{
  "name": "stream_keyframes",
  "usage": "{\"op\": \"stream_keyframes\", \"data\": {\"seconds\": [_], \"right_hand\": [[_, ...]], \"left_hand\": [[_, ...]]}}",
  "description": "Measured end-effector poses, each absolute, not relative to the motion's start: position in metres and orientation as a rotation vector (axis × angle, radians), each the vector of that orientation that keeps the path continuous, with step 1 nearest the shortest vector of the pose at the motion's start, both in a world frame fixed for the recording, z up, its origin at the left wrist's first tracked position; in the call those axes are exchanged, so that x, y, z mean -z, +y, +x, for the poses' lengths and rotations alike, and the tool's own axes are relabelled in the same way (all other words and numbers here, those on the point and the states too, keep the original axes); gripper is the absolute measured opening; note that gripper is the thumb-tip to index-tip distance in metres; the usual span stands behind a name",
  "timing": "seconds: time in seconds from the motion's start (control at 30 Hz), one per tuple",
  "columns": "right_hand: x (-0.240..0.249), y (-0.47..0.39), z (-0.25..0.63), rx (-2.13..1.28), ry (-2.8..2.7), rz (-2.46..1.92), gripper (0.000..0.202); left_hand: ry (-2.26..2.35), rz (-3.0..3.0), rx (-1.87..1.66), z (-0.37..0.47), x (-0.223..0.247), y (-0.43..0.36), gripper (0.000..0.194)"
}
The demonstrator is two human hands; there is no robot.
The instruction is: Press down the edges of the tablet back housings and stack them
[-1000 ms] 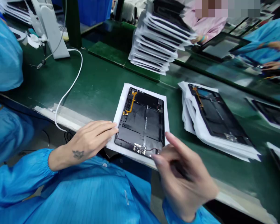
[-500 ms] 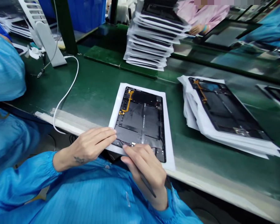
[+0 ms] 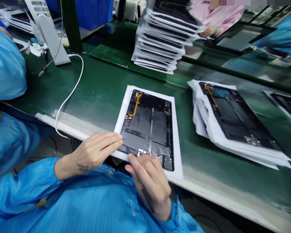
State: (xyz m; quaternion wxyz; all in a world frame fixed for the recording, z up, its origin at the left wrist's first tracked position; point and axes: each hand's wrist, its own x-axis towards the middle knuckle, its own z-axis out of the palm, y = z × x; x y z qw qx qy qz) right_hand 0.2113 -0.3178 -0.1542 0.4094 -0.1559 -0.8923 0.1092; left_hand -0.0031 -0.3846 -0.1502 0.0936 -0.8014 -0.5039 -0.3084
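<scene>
An opened black tablet housing (image 3: 142, 129) with an orange flex cable (image 3: 136, 105) lies on a white sheet (image 3: 178, 155) near the table's front edge. My left hand (image 3: 93, 150) rests its fingertips, held together, on the housing's lower left corner; nothing shows in it. Over the lower edge, beside a small circuit board (image 3: 143, 151), my right hand (image 3: 151, 181) is closed round a thin dark tool (image 3: 147, 199). The tool's tip is mostly hidden by the fingers.
To the right, another housing (image 3: 240, 110) lies on stacked white sheets. A tall stack of sheets and housings (image 3: 160, 42) stands behind. White cable (image 3: 74, 87) and grey stand (image 3: 50, 38) are left. Other people sit left and across the table.
My right hand has shifted slightly down and left, uncovering more of the small circuit board. The tool in it is tilted more steeply. My left hand has stayed at the corner.
</scene>
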Motion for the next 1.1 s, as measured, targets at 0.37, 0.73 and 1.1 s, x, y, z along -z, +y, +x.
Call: {"op": "stream_keyframes", "data": {"seconds": [0.37, 0.73, 1.1], "right_hand": [[0.154, -0.324, 0.216, -0.23, -2.205, -0.571, 0.032], [0.12, -0.292, 0.214, -0.857, -2.099, -0.65, 0.02], [0.117, -0.285, 0.196, -0.96, -2.189, -0.595, 0.016]], "left_hand": [[-1.47, -2.373, 0.935, -0.004, 0.152, -0.384, 0.03], [-1.415, -2.271, 0.697, 0.014, 0.148, -0.385, 0.031], [-1.475, -2.231, 0.719, 0.02, 0.151, -0.385, 0.03]]}}
